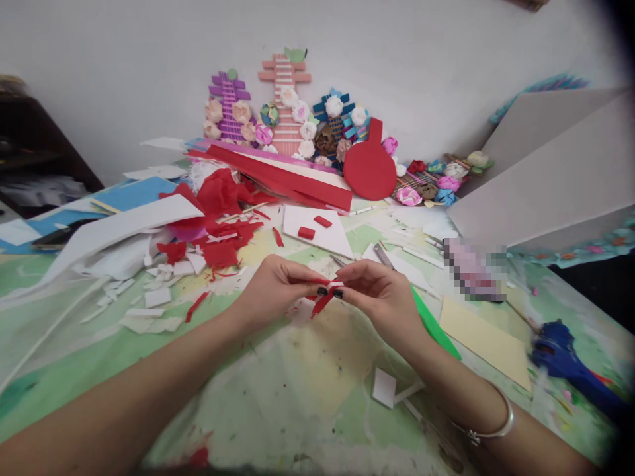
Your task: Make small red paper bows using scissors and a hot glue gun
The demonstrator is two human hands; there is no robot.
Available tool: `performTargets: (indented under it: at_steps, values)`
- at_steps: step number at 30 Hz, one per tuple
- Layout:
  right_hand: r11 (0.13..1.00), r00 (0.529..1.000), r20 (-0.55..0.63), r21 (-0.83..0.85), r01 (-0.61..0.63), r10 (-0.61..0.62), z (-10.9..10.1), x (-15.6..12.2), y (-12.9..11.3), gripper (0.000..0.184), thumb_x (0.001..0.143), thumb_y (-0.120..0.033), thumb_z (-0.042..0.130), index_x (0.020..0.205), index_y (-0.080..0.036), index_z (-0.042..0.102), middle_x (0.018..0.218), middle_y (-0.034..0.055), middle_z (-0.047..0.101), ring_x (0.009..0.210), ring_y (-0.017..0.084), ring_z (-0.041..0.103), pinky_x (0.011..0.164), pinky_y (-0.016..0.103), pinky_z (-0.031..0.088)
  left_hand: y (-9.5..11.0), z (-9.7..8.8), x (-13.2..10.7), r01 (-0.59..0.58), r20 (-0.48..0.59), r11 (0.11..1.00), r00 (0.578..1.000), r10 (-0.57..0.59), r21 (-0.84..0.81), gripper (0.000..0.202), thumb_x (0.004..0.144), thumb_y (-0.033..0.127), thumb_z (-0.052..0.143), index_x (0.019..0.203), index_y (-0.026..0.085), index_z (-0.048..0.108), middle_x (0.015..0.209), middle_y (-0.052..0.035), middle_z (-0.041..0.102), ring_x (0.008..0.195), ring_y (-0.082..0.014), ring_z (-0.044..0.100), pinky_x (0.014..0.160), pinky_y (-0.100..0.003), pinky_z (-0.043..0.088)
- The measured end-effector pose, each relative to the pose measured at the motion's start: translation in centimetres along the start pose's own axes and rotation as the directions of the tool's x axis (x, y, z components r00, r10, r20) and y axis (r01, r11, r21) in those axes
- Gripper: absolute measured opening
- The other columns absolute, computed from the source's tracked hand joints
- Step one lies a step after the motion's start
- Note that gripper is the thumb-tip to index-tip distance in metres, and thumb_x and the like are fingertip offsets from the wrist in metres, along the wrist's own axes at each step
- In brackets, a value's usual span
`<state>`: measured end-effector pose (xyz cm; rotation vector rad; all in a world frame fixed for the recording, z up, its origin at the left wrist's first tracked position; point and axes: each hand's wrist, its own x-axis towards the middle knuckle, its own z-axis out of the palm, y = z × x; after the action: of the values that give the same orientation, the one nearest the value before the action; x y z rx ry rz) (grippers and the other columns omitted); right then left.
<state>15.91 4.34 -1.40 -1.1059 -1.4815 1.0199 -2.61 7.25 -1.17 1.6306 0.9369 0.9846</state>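
Observation:
Between my two hands, over the middle of the table, is a small white piece partly covered by a strip of red paper [323, 304]. My left hand [278, 289] pinches it from the left with thumb and fingers. From the right, my right hand [380, 295] pinches the same strip, thumb close to the other thumb. A loose end of the red paper hangs below the fingertips. Just behind the hands, a white board [313, 239] carries two small red-covered blocks [306, 233]. A green-handled cutter [434, 324] lies partly under my right wrist.
Red paper scraps [218, 254] and white foam offcuts [159, 297] lie to the left. Farther back are a red guitar-shaped cutout [370, 168], red strips [282, 178] and flower-decorated pieces [285, 106]. A blue glue gun [570, 360] and a cream card [483, 340] lie right.

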Motion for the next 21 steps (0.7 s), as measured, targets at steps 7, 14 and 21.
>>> performTargets:
  at_steps: [7,14,21]
  values:
    - [1.000,1.000,0.025,0.005,-0.014,0.014,0.03,0.01,0.21,0.016,0.070,-0.027,0.076,0.080,-0.018,0.066,0.079,0.0027,0.068,0.073,0.014,0.065,0.071,0.029,0.054,-0.06,0.36,-0.24,-0.089,-0.023,0.994,0.996,0.091,0.061,0.010,0.072,0.016,0.071,0.077,0.018,0.079,0.074,-0.0040,0.076,0.066,-0.0162,0.070,0.058,-0.020,0.052]
    - [0.998,0.997,0.071,-0.045,0.038,-0.035,0.14,0.02,0.34,0.010,0.073,-0.023,0.072,0.079,-0.018,0.066,0.079,0.0028,0.068,0.075,0.015,0.065,0.072,0.030,0.054,-0.04,0.44,-0.48,-0.215,-0.009,0.957,0.975,0.221,0.197,0.016,0.073,0.011,0.065,0.077,0.019,0.079,0.072,-0.0026,0.076,0.062,-0.0147,0.068,0.057,-0.020,0.049]
    - [1.000,0.995,0.100,-0.023,0.021,-0.018,-0.22,0.07,0.26,0.013,0.074,-0.028,0.073,0.080,-0.018,0.066,0.082,0.0034,0.067,0.077,0.015,0.064,0.073,0.030,0.054,0.43,0.38,-0.15,-0.048,-0.005,0.988,0.999,0.050,0.145,0.009,0.073,0.020,0.069,0.074,0.017,0.077,0.065,-0.0019,0.073,0.055,-0.0121,0.062,0.051,-0.018,0.046]
